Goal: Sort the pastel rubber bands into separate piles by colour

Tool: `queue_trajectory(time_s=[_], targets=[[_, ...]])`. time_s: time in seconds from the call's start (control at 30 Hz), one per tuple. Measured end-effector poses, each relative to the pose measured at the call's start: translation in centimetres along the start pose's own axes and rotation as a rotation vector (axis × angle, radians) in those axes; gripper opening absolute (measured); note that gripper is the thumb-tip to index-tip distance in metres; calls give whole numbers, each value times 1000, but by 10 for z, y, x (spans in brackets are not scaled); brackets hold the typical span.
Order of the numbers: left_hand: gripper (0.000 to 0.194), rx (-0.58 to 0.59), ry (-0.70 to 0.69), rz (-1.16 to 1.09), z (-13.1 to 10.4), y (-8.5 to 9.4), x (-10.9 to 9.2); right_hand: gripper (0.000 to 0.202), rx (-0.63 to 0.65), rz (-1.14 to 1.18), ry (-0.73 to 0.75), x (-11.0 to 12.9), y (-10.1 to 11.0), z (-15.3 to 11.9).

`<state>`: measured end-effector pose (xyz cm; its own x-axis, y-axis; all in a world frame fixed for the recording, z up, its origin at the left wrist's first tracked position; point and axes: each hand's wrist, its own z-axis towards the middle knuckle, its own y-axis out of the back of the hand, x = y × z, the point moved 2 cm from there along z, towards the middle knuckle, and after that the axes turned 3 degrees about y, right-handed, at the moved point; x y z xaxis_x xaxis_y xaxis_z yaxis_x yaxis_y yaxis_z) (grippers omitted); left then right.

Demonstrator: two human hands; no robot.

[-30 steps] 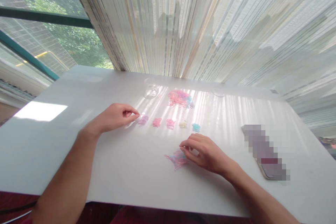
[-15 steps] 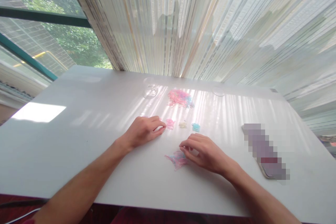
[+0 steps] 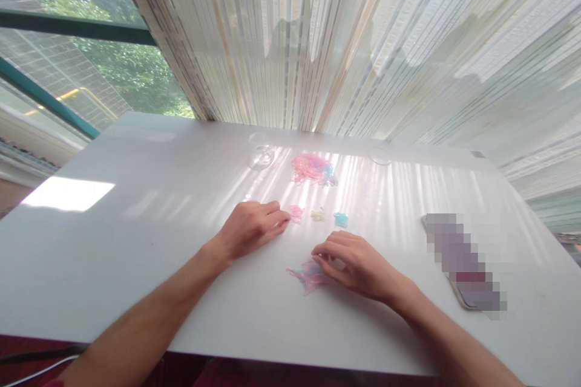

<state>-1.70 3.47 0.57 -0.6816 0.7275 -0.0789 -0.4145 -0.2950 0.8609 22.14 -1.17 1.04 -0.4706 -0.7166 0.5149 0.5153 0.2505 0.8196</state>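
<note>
My left hand (image 3: pixel 254 227) rests on the table with thumb and fingertips pinched together, right beside a small pink pile (image 3: pixel 296 213) of what look like thin elastic bands. Whatever it pinches is too small to make out. My right hand (image 3: pixel 351 259) curls over the right side of a loose pink-and-blue pile (image 3: pixel 306 276) of similar bands, thumb and index finger nearly meeting; I cannot see what lies between them. In a row with the pink pile lie a pale yellow pile (image 3: pixel 318 216) and a blue pile (image 3: pixel 341 219). Some pink bits show behind my left hand.
Farther back on the white table (image 3: pixel 181 308) is a larger mixed heap of bands (image 3: pixel 313 169). A clear round container (image 3: pixel 260 158) stands left of it, and a clear disc (image 3: pixel 380 156) lies to the right. A blurred-out phone-like object (image 3: pixel 463 263) lies at right.
The view has shifted very slightly. Both hands keep nearly the same place and pose, and the piles look the same.
</note>
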Motion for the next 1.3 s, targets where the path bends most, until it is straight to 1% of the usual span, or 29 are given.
queue_trajectory(time_s=[0.1, 0.3, 0.47, 0.57, 0.63, 0.73, 0.87, 1.0, 1.1, 1.17, 1.3], targets=[[27, 3, 3, 33, 1, -3, -2, 17, 0, -5, 2, 1, 0, 0], [32, 62, 15, 38, 0, -7, -4, 16, -18, -7, 8, 1, 1, 1], [23, 51, 59, -6, -2, -4, 0, 16, -26, -16, 11, 2, 2, 1], [18, 47, 107, -77, -1, 1, 1, 16, -39, -28, 8, 2, 3, 0], [15, 90, 121, -176, -1, 3, 0, 16, -36, -36, -1, 2, 5, 0], [11, 194, 115, -333, -2, 3, -4, 15, -15, -33, -24, 1, 7, 0], [9, 265, 105, -464, -3, 4, -12, 14, 28, -5, -57, 1, 10, -1], [9, 364, 90, -577, -3, 10, -22, 13, 88, 59, -86, 3, 13, -2], [22, 442, 79, -613, -4, 13, -31, 11, 131, 103, -100, 5, 15, -3], [26, 471, 74, -610, -4, 12, -35, 10, 149, 108, -110, 6, 15, -3], [19, 484, 90, -606, -5, 8, -40, 10, 172, 72, -105, 9, 14, -3]])
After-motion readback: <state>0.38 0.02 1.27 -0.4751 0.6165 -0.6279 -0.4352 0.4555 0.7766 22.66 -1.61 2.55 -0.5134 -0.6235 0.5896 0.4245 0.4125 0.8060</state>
